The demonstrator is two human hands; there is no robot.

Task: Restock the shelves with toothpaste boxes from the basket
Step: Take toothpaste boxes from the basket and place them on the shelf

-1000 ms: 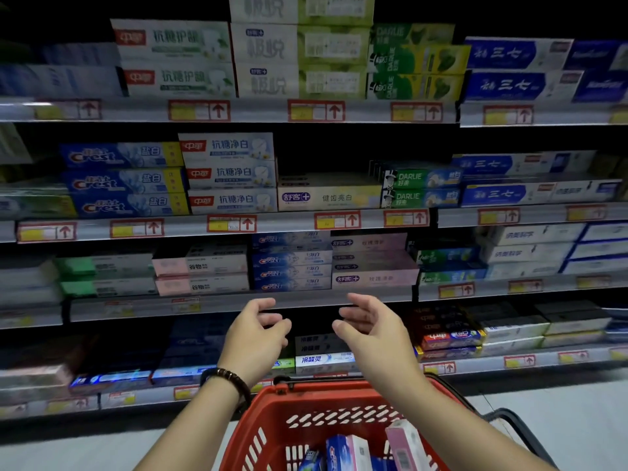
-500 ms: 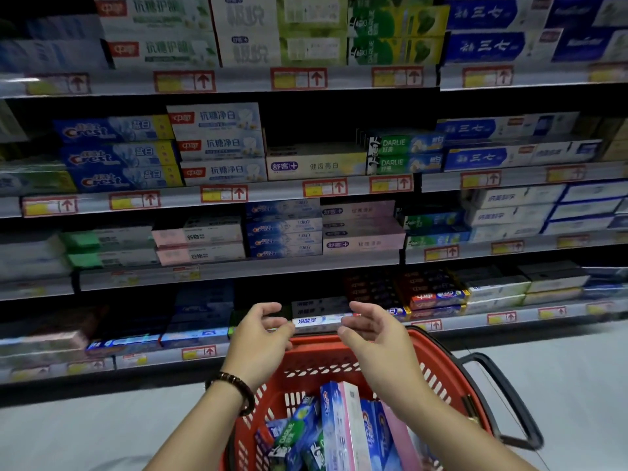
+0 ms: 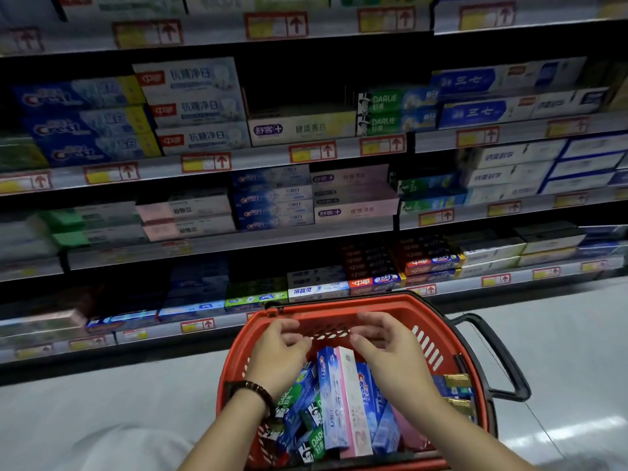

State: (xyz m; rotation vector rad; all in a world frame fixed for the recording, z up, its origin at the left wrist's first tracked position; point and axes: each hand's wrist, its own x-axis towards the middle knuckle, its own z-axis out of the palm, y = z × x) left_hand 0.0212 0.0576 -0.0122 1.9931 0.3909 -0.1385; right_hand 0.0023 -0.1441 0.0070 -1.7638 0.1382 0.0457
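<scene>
A red plastic basket point(image 3: 339, 309) sits in front of me, holding several toothpaste boxes. A blue Crest box point(image 3: 331, 396) and a pink-and-white box point(image 3: 351, 402) stand on end in its middle, with green Darlie boxes point(image 3: 314, 433) to their left. My left hand point(image 3: 277, 351) and my right hand point(image 3: 390, 348) hover over the basket just above those boxes, fingers loosely curled, holding nothing. The shelves point(image 3: 306, 239) beyond carry rows of toothpaste boxes.
The basket's black handle point(image 3: 503, 362) sticks out to the right. Red-framed price tags point(image 3: 312, 151) line the shelf edges. A dark gap point(image 3: 295, 86) shows above the yellow-white box on the second shelf. Pale floor point(image 3: 560, 351) runs along the shelf base.
Both hands have come down from shelf height to just above the boxes in the basket. The view has tilted down, showing more of the basket.
</scene>
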